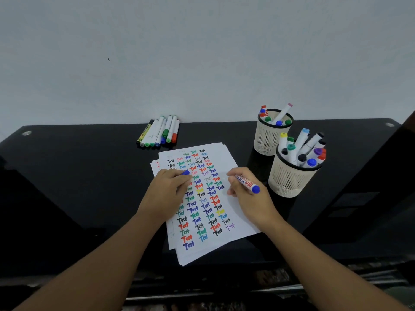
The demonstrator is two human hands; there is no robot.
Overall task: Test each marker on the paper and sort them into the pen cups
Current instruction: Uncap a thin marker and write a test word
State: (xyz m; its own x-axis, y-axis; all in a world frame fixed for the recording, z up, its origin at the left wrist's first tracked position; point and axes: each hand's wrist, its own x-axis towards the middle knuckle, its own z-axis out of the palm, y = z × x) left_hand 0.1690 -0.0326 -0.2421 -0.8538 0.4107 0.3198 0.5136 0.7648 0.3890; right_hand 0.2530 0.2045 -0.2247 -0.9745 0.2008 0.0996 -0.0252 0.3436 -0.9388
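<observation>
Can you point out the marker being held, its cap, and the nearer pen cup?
blue marker (246, 183), head view, on the printed barrel.
blue cap (185, 172), head view, on its tip, at the left hand's fingers.
nearer pen cup (289, 180), head view, on its slatted wall.

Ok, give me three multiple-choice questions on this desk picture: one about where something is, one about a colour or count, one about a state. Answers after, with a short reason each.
1. Where does the loose row of markers lie?
A. Beyond the paper, by the wall
B. Inside the near cup
C. Under the right hand

2. How many pen cups stand on the table?
A. One
B. Two
C. Four

3. What state is the blue marker in the right hand in?
A. Capped
B. Uncapped
C. Lying loose on the paper

Answers:
1 A: the row lies at the table's far edge.
2 B: far cup and near cup.
3 B: the left hand holds the blue cap apart.
</observation>
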